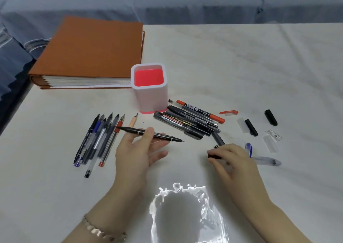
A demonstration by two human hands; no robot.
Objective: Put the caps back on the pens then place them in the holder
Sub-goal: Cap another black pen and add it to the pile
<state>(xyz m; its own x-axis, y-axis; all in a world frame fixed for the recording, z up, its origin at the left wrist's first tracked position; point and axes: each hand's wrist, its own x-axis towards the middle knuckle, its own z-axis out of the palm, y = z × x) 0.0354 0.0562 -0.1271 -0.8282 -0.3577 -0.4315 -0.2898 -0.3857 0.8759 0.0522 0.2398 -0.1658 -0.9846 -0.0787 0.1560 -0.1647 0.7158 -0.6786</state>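
Note:
My left hand [138, 151] pinches an uncapped black fine-tip pen [167, 136] between thumb and fingers, its tip pointing right. My right hand [232, 159] grips a small black cap [214, 156] low over the table. The white holder [150, 90] with a red inside stands upright behind the hands, with nothing visible in it. Several uncapped pens [100, 140] lie fanned out at the left. A pile of markers [187, 122] lies just right of the holder. Loose caps, black [271, 117], clear [270, 143], orange [229, 112] and blue [249, 149], are scattered at the right.
A thick orange binder [89, 53] lies at the back left, touching the holder's side. A white cloth covers the table [241, 66]. A blue sofa [167, 1] runs behind. A shiny grey patch [183, 213] sits near the front edge.

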